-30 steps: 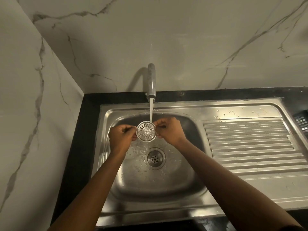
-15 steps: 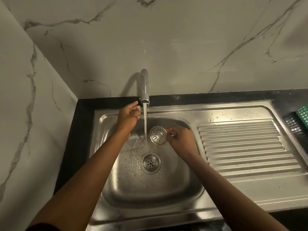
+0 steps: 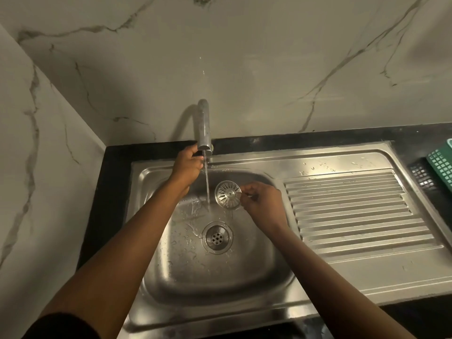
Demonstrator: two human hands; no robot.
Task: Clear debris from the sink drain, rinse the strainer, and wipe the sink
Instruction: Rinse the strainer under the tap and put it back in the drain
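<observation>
A round metal strainer (image 3: 228, 194) is pinched by its edge in my right hand (image 3: 265, 204), held over the steel sink basin (image 3: 186, 272) just right of the water stream. My left hand (image 3: 187, 165) is up at the base of the tap (image 3: 204, 126), its fingers curled around something there that the hand hides. Water runs thinly from the spout onto the basin floor above the open drain (image 3: 217, 237), which shows a perforated centre and no visible debris. The basin floor is wet with droplets.
A ribbed steel drainboard (image 3: 354, 211) lies right of the basin. A green plastic basket (image 3: 441, 165) sits on the black counter (image 3: 110, 192) at the far right edge. Marble walls close in behind and on the left.
My left hand let go of the strainer and rose to the tap base. My right hand carried the strainer to the right, out of the stream. The stream looks thinner.
</observation>
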